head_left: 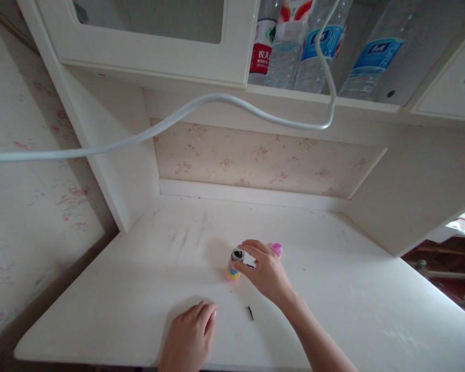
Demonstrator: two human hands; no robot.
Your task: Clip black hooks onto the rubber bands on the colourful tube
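A small clear bottle (pixel 235 258) stands on the white desk, with dark bits visible at its open top and a yellow and pink lower part. My right hand (pixel 265 271) reaches in from the right with thumb and fingers at the bottle's upper part, the thumb against its near side. Partly hidden behind that hand is a pink cap (pixel 276 249). My left hand (pixel 191 330) rests on the desk near the front edge, fingers curled and nothing seen in them. Between the hands lies a short thin black piece (pixel 250 312).
The white desk (pixel 112 289) has panels at both sides and a shelf unit above. Several plastic bottles (pixel 287 57) stand in the open shelf. A white cable (pixel 217 98) hangs across the upper view.
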